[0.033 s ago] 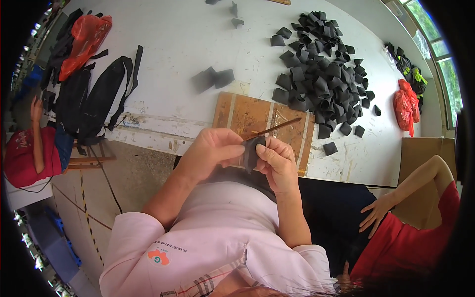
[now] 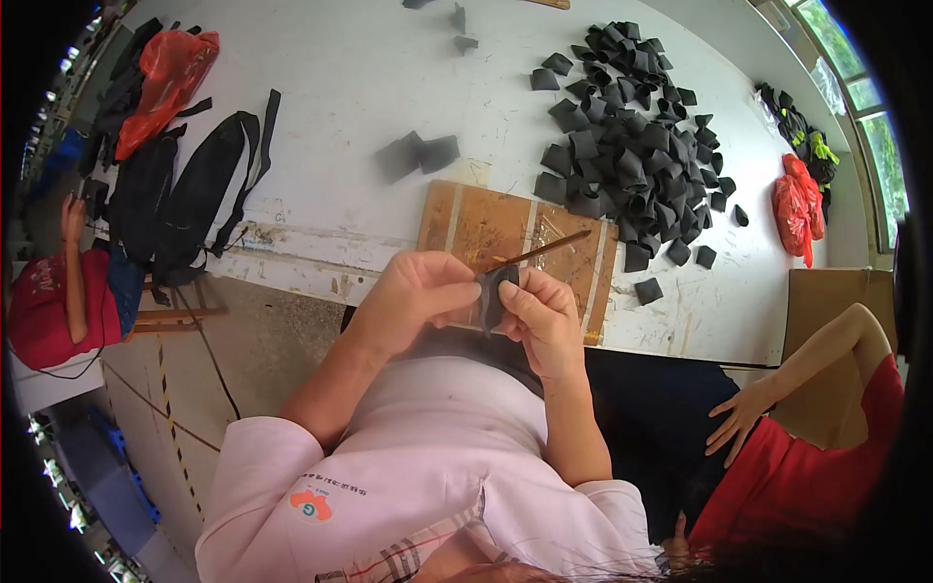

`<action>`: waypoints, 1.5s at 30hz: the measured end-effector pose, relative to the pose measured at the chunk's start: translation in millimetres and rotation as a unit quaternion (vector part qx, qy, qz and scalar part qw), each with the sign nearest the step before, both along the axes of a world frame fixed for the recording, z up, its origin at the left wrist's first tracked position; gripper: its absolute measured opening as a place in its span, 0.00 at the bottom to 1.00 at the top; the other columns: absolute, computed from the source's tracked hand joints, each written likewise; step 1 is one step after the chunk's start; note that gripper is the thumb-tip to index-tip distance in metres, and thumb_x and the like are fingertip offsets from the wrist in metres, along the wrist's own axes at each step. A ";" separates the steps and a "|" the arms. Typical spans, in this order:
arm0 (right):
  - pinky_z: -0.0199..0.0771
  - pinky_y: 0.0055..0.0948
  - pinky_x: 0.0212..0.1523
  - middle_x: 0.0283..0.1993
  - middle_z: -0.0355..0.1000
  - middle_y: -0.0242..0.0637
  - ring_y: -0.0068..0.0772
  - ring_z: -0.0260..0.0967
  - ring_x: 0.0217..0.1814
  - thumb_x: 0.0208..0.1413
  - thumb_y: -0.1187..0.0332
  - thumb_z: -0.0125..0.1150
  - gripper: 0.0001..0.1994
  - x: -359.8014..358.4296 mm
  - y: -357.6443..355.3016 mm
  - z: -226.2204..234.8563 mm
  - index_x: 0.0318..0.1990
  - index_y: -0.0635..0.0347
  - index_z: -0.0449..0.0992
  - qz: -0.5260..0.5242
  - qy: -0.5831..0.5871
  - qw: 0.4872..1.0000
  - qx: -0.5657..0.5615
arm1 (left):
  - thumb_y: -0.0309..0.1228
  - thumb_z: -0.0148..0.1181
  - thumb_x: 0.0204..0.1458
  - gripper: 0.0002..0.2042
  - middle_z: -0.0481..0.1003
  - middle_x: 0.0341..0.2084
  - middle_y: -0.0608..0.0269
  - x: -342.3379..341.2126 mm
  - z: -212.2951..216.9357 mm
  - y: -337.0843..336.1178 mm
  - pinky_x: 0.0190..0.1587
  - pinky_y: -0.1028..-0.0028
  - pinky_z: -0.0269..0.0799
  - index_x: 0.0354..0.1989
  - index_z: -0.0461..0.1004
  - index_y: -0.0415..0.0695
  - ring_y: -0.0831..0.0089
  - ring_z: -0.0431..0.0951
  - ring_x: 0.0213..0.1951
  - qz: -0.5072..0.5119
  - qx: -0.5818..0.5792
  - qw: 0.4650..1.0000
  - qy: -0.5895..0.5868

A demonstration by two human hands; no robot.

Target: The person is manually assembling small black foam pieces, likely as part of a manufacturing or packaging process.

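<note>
Between my two hands is a small folded piece of black fabric (image 2: 492, 303), held just over the near edge of a brown board. My left hand (image 2: 420, 296) pinches its left side between thumb and fingers. On the other side my right hand (image 2: 546, 313) grips it, thumb on top and fingers curled underneath. A thin dark stick (image 2: 549, 247) slants across the board (image 2: 465, 228) behind my hands; its near end is partly hidden. Right of the board lies a large heap of similar black folded pieces (image 2: 632, 155).
Blurry dark pieces (image 2: 420, 155) lie beyond the board on the white table (image 2: 330, 126). Black bags (image 2: 199, 194) and a red plastic bag (image 2: 170, 83) occupy the left. Another red bag (image 2: 799, 209) is far right. A co-worker's hand (image 2: 739, 413) rests at right; another person (image 2: 68, 306) sits left.
My right hand and the black fabric piece have shifted very slightly left. The grip of both hands stays the same.
</note>
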State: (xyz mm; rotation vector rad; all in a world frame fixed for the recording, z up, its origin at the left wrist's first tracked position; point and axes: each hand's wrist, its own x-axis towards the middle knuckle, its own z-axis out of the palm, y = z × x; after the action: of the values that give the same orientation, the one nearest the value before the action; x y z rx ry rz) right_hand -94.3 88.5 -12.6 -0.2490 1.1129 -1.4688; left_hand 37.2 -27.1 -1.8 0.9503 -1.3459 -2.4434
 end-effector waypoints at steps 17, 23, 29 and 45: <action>0.65 0.34 0.25 0.25 0.66 0.39 0.40 0.66 0.25 0.47 0.64 0.59 0.11 12.0 -13.4 -58.6 0.31 0.63 0.70 -0.115 0.710 0.667 0.194 | 0.25 0.55 0.46 0.07 0.71 0.24 0.58 -39.4 -77.9 -11.0 0.31 0.74 0.68 0.33 0.71 0.37 0.70 0.72 0.27 0.139 -0.412 0.894 -0.106; 0.65 0.34 0.24 0.26 0.66 0.39 0.39 0.66 0.26 0.46 0.63 0.60 0.12 9.8 1.6 -53.9 0.32 0.62 0.70 -0.100 0.651 0.735 0.158 | 0.23 0.58 0.41 0.05 0.68 0.27 0.57 -59.8 -91.0 -30.3 0.30 0.71 0.65 0.26 0.70 0.37 0.65 0.69 0.28 -0.032 -0.566 0.809 -0.157; 0.64 0.26 0.21 0.25 0.65 0.36 0.32 0.62 0.22 0.40 0.66 0.66 0.14 15.2 8.2 -19.0 0.33 0.62 0.70 -0.076 0.543 0.836 0.029 | 0.22 0.58 0.40 0.04 0.67 0.28 0.63 -25.7 -43.0 -32.5 0.32 0.78 0.65 0.24 0.70 0.38 0.74 0.69 0.29 -0.153 -0.397 0.901 0.088; 0.60 0.31 0.20 0.24 0.61 0.36 0.36 0.60 0.24 0.32 0.77 0.62 0.12 11.8 20.1 -22.6 0.28 0.61 0.68 -0.062 0.798 0.599 0.008 | 0.25 0.57 0.46 0.04 0.71 0.17 0.68 -22.0 -26.0 24.8 0.18 0.86 0.62 0.26 0.70 0.39 0.84 0.68 0.17 0.022 -0.044 0.999 -0.013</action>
State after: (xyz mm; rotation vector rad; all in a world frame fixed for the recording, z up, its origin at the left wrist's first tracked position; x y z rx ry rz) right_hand -82.4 108.6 -35.2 -1.7524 2.5425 -1.0690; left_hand 15.2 -2.3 -27.9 0.9826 -1.4129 -2.3272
